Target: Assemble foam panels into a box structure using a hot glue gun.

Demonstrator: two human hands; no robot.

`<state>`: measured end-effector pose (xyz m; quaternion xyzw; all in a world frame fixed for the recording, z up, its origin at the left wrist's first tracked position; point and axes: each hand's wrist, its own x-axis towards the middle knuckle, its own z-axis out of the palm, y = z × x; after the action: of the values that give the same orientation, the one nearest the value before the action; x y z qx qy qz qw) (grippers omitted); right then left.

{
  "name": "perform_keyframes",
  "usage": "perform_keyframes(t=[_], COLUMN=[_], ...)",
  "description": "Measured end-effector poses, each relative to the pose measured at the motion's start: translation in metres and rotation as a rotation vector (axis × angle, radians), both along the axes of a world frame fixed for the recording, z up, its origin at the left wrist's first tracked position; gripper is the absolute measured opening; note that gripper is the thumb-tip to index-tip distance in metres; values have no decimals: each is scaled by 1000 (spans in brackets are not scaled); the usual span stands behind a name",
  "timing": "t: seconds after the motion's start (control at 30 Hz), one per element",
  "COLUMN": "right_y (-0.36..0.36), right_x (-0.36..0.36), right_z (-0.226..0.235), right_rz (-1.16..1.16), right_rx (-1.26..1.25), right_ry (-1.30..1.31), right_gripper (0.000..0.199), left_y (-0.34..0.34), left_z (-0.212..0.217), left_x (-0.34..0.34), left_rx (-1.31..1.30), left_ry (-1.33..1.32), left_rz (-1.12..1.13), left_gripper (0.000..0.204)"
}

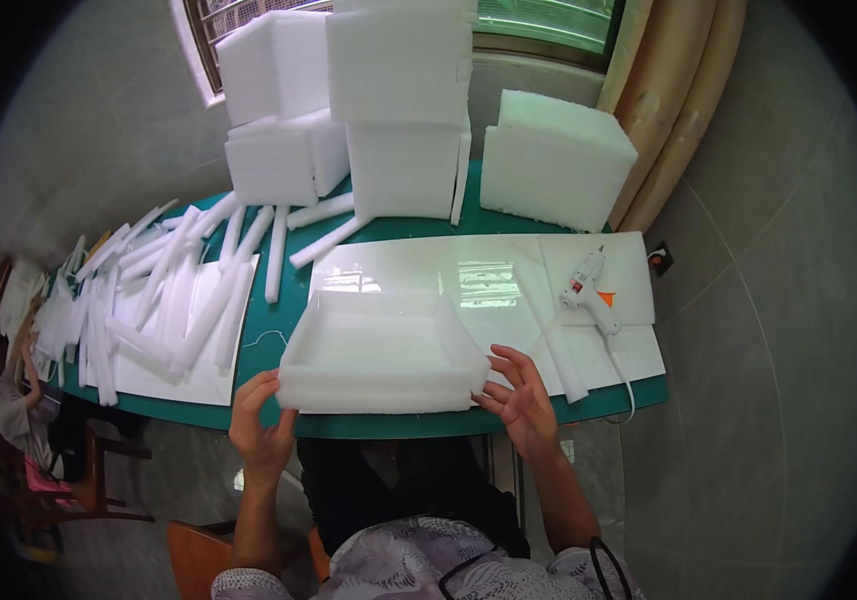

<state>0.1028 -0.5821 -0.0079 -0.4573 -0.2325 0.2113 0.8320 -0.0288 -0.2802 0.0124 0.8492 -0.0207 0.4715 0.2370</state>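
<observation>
Table (259, 370) — foam tray (379, 388) upright — long axis crosswise

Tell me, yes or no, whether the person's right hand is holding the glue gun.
No, the glue gun lies on a white sheet, while the right hand is at the right end of the foam tray.

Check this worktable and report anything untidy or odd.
The foam strips lie jumbled at the left, crossing at various angles, unlike the stacked foam blocks. A thin pale strand curls loose on the green table. The held foam tray shows no obvious damage.
</observation>
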Motion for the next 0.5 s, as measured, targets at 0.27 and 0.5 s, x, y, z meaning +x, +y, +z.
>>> perform_keyframes(t=[0.27, 0.5], right_y=[-14, -16], right_x=[-2, -5], right_z=[-7, -32], right_rz=[-129, -268], right_rx=[-37, -132], right_ry=[-73, -204], right_gripper=[74, 49], left_y=[8, 34], left_z=[20, 66], left_x=[0, 3], left_rx=[-26, -298], left_ry=[-8, -63], left_rz=[29, -190], left_gripper=[37, 42])
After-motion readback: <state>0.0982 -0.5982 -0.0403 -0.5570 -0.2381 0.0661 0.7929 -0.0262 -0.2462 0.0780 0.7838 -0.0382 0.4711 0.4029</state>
